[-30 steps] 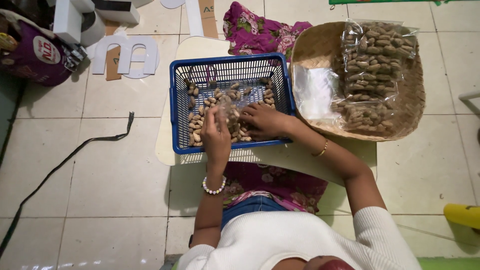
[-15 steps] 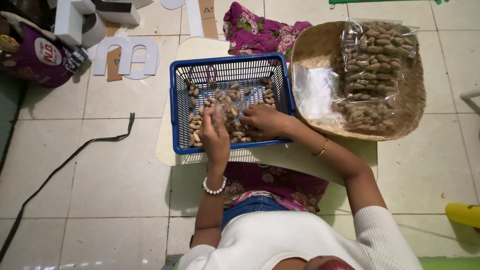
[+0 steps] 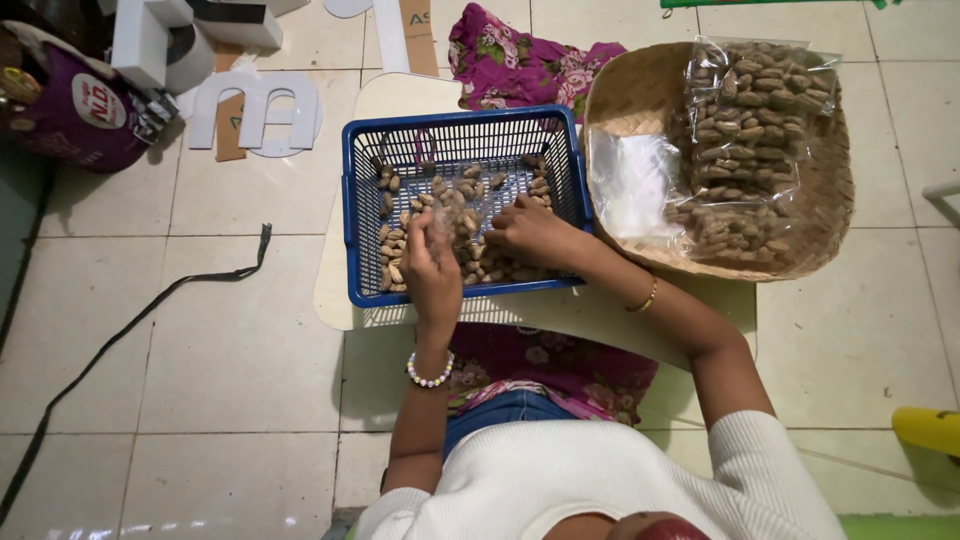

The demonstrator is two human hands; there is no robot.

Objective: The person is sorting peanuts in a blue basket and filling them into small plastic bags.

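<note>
The left hand pinches a small clear bag over the blue basket; the right hand closes its grip on peanuts.

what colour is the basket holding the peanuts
Blue: the plastic mesh basket, seen best in the head view.

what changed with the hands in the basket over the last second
The right hand slid a little up the blue basket, away from the person, over the peanuts. The left hand kept its grip on the small clear bag, barely shifting. The woven tray with its filled bags and the floral cloth stayed put.
</note>
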